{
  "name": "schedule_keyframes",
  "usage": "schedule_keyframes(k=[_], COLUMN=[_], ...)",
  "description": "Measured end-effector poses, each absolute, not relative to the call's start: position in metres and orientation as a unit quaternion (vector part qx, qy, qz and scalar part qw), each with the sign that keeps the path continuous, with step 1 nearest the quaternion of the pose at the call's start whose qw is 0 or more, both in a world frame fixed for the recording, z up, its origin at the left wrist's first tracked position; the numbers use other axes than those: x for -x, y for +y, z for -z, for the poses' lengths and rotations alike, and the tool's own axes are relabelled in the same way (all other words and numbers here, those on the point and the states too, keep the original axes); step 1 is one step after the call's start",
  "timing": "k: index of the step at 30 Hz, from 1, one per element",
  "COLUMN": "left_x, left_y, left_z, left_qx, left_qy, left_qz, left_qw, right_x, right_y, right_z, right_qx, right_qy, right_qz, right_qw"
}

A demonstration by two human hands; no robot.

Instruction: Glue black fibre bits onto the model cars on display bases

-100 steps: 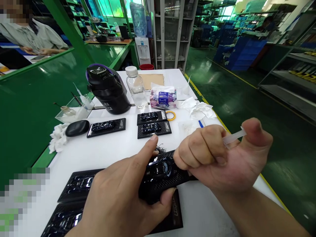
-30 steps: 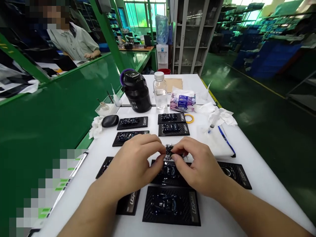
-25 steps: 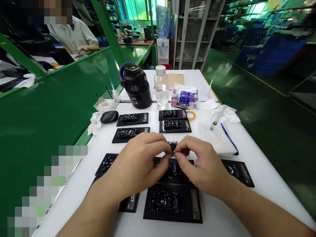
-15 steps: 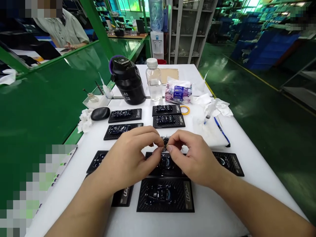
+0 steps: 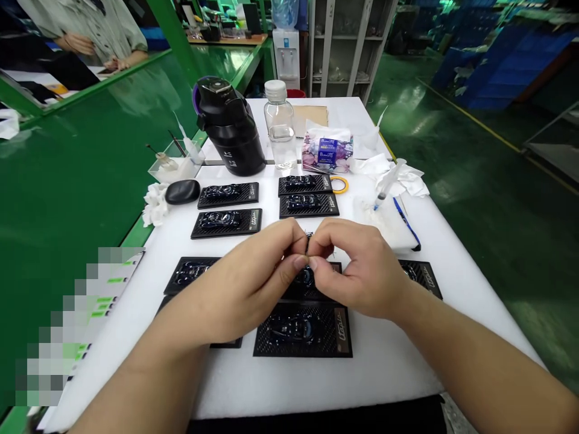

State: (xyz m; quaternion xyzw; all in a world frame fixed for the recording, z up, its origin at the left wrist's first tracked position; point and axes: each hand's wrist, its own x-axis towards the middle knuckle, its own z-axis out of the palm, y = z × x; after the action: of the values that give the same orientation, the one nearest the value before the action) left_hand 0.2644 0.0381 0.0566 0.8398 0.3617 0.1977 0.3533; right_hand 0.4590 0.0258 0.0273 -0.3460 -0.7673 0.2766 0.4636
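Model car [image 5: 306, 279], already on its base [image 5: 304, 294], lies on the worktop [image 5: 271, 386] beneath left hand [image 5: 265, 265] and right hand [image 5: 364, 265], both closed at the fingertips; anything pinched is hidden, and the fingertip work seems unfinished.

Bare left grip [image 5: 265, 271], bare right grip [image 5: 359, 268], short thumbnails [image 5: 299, 261], uncovered forearms [image 5: 470, 355]

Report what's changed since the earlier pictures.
A second model-car plaque now lies at back left. The left hand and right hand let go of a plaque and moved together, pinching; anything between them is unclear. The right hand let go of a whitish stick, perhaps the syringe now lying on the white pad. Water bottle, black jug and tissue pack stayed put.
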Motion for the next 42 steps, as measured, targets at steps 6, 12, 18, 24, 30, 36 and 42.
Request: schedule_keyframes(k=[6, 12, 18, 24, 30, 36, 42], left_x=[-0.268, -0.263, -0.26, -0.218, -0.133, -0.146, -0.167], left_y=[0.022, 0.007, 0.015, -0.031, -0.079, -0.079, -0.075], left_z=[-0.064, -0.077, -0.077, -0.08, -0.024, 0.006, 0.023], left_qx=[-0.87, -0.87, -0.876, -0.858, -0.774, -0.764, -0.718], left_qy=[0.33, 0.285, 0.279, 0.389, 0.544, 0.538, 0.589], left_qz=[-0.176, -0.199, -0.266, -0.318, -0.323, -0.355, -0.371], left_qw=[0.322, 0.349, 0.289, 0.104, -0.002, -0.001, -0.018], right_x=[-0.466, -0.473, -0.475, -0.464, -0.412, -0.36, -0.361], right_y=[0.01, -0.013, -0.01, -0.012, -0.018, -0.021, -0.025], right_z=[-0.044, -0.039, -0.013, -0.02, -0.034, -0.015, -0.006], right_qx=[0.311, 0.338, 0.425, 0.405, 0.312, 0.349, 0.398], right_qy=[-0.851, -0.783, -0.616, -0.663, -0.893, -0.918, -0.895], right_qz=[-0.107, -0.35, -0.57, -0.535, -0.215, -0.133, -0.154], right_qw=[0.41, 0.389, 0.339, 0.333, 0.242, 0.131, 0.132])
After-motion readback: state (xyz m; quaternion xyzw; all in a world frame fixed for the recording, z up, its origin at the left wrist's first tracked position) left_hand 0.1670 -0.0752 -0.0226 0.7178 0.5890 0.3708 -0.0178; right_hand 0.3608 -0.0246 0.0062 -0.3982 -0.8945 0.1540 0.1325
